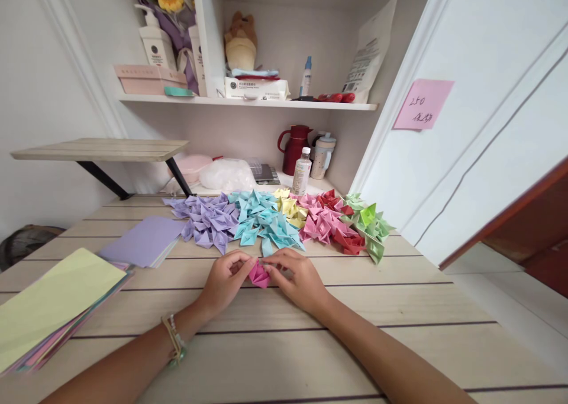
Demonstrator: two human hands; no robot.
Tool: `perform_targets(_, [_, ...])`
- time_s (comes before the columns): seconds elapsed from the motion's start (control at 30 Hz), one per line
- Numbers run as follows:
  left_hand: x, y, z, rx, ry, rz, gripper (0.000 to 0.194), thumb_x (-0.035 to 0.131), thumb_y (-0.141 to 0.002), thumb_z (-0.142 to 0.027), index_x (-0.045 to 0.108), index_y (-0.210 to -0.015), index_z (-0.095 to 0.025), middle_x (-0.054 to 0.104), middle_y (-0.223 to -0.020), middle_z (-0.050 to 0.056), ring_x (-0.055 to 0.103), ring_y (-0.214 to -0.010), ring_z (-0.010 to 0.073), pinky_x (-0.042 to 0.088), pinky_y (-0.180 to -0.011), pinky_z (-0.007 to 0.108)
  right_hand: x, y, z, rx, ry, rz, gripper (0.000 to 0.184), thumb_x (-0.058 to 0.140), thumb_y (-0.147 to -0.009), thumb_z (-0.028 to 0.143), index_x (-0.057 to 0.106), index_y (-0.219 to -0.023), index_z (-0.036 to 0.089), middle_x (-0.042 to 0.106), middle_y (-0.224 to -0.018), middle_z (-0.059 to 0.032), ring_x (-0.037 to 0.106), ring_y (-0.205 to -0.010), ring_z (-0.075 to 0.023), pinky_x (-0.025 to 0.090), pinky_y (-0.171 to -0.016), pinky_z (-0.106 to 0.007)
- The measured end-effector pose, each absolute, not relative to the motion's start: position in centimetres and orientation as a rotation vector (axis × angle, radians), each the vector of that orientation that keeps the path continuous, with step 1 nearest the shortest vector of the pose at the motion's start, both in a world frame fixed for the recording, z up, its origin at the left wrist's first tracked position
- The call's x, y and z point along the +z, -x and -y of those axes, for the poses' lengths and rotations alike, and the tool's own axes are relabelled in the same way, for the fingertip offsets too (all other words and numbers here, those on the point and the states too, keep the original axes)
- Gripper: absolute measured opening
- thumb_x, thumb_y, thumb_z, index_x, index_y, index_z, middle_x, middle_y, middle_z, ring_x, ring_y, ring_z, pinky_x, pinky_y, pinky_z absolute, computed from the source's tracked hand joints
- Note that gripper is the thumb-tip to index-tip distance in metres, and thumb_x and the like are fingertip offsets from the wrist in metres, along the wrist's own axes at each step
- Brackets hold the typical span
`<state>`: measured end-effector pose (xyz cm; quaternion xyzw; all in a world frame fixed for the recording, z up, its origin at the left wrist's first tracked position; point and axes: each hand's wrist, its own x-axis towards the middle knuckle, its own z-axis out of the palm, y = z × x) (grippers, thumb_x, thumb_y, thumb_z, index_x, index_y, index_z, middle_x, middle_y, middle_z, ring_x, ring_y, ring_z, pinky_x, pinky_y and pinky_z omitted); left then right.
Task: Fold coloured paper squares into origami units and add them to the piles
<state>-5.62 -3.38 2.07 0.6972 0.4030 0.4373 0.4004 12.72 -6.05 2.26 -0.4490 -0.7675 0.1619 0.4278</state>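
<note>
A small bright pink folded paper boat (260, 275) is held just above the middle of the table. My left hand (228, 278) pinches its left side between thumb and fingers. On the other side, my right hand (296, 277) grips the right edge the same way. Right behind the hands lie heaps of folded paper boats sorted by colour: purple boats (212, 219), light blue boats (261, 217), yellow boats (290, 207), pink boats (320, 222), red boats (350, 242) and green boats (373, 226).
To the left lie purple paper sheets (141, 238) and a stack of coloured paper (57, 300). A raised wooden stand (102, 149) is at the back left. Behind the boats stand a plastic bottle (302, 172), a red jug (294, 149) and a tumbler (323, 157).
</note>
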Motion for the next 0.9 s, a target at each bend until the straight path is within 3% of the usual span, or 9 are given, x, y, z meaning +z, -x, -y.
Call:
perform_targets(0.27, [2.7,5.4,3.8,1.034,-1.854,-1.012,0.026,0.056,-0.079,-0.036,0.06,-0.063,-0.016,0.053,-0.061,0.0,0.051,-0.058,0.0128,0.041,-0.055,0.021,1.8,-13.1,5.6,0.34,1.198,1.916,0.026,0.052,-0.085,0.025,0.064,-0.109,0.026,0.065,-0.095,-0.0052,0.061,-0.086,-0.0188,0.048,-0.076,-0.031])
perform_targets(0.57, [3.2,5.3,4.5,0.941,-2.1,-0.941,0.027,0.053,-0.082,-0.032,0.063,-0.062,-0.017,0.059,-0.063,0.002,0.052,-0.06,0.0134,0.039,-0.055,0.022,1.5,-12.9,5.4,0.448,1.211,1.901,0.025,0.053,-0.085,0.026,0.066,-0.106,0.026,0.065,-0.092,-0.0046,0.061,-0.081,-0.018,0.047,-0.074,-0.03])
perform_targets(0.7, [2.9,5.4,4.5,0.926,-2.144,-0.93,0.025,0.053,-0.083,-0.03,0.064,-0.064,-0.017,0.059,-0.065,0.002,0.052,-0.06,0.0133,0.039,-0.056,0.023,1.7,-12.8,5.5,0.452,1.227,1.989,0.021,0.051,-0.086,0.025,0.07,-0.095,0.026,0.066,-0.088,-0.0039,0.061,-0.081,-0.0176,0.046,-0.076,-0.029])
perform_targets(0.9, [2.9,5.3,4.4,0.943,-2.116,-0.906,0.024,0.054,-0.082,-0.029,0.065,-0.065,-0.017,0.06,-0.065,0.003,0.053,-0.059,0.0135,0.04,-0.055,0.023,1.4,-12.8,5.5,0.378,1.246,2.035,0.028,0.054,-0.084,0.025,0.064,-0.11,0.026,0.064,-0.097,-0.0057,0.059,-0.089,-0.0191,0.046,-0.08,-0.031])
